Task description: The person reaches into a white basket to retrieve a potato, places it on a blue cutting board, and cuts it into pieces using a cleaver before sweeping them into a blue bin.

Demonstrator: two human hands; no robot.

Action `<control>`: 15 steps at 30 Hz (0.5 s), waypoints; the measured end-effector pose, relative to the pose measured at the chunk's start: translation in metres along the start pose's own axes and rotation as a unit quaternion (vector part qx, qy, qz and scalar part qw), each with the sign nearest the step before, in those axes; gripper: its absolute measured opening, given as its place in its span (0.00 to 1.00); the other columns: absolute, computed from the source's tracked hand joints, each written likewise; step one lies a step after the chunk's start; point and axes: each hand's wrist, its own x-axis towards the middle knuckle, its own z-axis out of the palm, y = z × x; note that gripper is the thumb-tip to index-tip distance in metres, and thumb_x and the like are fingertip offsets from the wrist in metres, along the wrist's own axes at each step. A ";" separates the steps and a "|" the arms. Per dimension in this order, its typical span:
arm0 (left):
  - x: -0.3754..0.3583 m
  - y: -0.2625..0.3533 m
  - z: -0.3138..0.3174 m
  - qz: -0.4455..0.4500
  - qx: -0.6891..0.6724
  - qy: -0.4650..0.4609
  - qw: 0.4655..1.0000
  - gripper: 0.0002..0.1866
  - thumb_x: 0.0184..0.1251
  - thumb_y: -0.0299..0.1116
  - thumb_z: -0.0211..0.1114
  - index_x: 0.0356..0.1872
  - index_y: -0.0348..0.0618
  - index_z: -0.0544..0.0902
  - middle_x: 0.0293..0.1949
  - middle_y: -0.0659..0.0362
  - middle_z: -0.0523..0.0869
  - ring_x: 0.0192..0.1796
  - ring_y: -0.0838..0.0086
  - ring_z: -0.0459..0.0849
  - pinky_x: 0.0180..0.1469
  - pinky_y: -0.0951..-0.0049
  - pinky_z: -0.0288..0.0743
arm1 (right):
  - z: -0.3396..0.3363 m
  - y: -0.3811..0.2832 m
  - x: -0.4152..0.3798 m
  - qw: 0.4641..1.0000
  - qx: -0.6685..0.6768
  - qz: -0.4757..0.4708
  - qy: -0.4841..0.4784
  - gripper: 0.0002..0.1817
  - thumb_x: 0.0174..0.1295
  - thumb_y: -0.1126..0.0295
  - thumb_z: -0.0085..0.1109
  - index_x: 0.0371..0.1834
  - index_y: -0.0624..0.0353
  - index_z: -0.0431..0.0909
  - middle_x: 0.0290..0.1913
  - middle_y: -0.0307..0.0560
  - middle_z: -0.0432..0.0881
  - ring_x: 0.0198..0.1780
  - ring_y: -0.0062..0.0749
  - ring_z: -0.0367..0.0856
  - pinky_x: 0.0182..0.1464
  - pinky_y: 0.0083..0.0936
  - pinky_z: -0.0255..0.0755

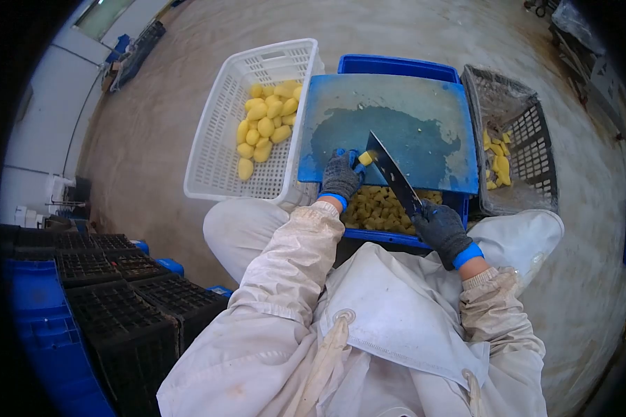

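Note:
My right hand [440, 228], in a dark grey glove with a blue cuff, grips the handle of a wide dark-bladed knife [394, 174]. The blade slants up and left over a blue cutting board [424, 97], its tip beside a yellow potato piece [365, 158]. My left hand [342, 174], gloved the same way, holds that piece at the board's lower left with its fingers bent. Wet patches and small crumbs mark the board. Under its near edge, many cut potato chunks [379, 210] fill a blue bin [389, 237].
To the left stands a white crate [209, 156] with several whole peeled potatoes [266, 124]. On the right, a plastic-lined black crate [539, 146] has yellow scraps [499, 163]. Stacked black crates [118, 313] are at the lower left.

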 end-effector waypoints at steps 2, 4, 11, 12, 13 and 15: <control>0.001 -0.002 0.001 0.000 0.001 -0.009 1.000 0.20 0.52 0.38 0.63 0.46 0.42 0.76 0.44 0.45 0.76 0.48 0.50 0.75 0.52 0.57 0.70 | -0.002 -0.003 0.000 1.000 -0.020 0.007 0.004 0.14 0.57 0.58 0.48 0.40 0.53 0.77 0.28 0.56 0.80 0.33 0.51 0.80 0.38 0.45 0.72; 0.001 -0.006 0.004 -0.001 0.003 -0.017 1.000 0.22 0.52 0.38 0.63 0.48 0.42 0.75 0.45 0.44 0.75 0.49 0.50 0.75 0.52 0.58 0.70 | -0.001 -0.003 0.000 1.000 -0.018 0.006 0.006 0.14 0.57 0.58 0.49 0.40 0.52 0.77 0.28 0.56 0.80 0.33 0.52 0.79 0.37 0.45 0.72; 0.012 0.027 -0.009 0.126 0.139 -0.092 0.978 0.28 0.53 0.43 0.62 0.56 0.44 0.71 0.54 0.44 0.73 0.54 0.51 0.73 0.58 0.58 0.67 | 0.001 0.015 0.000 0.992 0.102 0.002 0.074 0.16 0.55 0.58 0.53 0.42 0.54 0.78 0.32 0.58 0.80 0.37 0.49 0.79 0.39 0.40 0.72; 0.015 0.024 0.006 0.152 0.139 -0.170 0.964 0.27 0.53 0.44 0.62 0.55 0.44 0.73 0.54 0.44 0.73 0.54 0.51 0.73 0.58 0.58 0.67 | -0.003 0.022 0.001 0.985 0.072 -0.104 0.114 0.15 0.55 0.63 0.54 0.43 0.58 0.78 0.39 0.58 0.80 0.41 0.50 0.78 0.42 0.38 0.72; 0.020 0.022 0.019 0.179 0.138 -0.246 0.943 0.26 0.54 0.45 0.61 0.54 0.44 0.74 0.53 0.44 0.73 0.54 0.51 0.73 0.58 0.57 0.67 | -0.013 0.023 0.000 0.987 0.029 -0.118 0.106 0.15 0.56 0.68 0.54 0.45 0.62 0.77 0.44 0.56 0.80 0.43 0.50 0.78 0.45 0.35 0.71; 0.001 0.031 0.020 0.298 0.022 -0.210 0.931 0.23 0.56 0.45 0.59 0.51 0.44 0.75 0.53 0.45 0.74 0.54 0.52 0.73 0.57 0.58 0.67 | -0.016 0.025 -0.001 0.971 0.217 0.019 0.094 0.17 0.58 0.69 0.53 0.49 0.65 0.75 0.41 0.53 0.81 0.38 0.40 0.79 0.41 0.32 0.72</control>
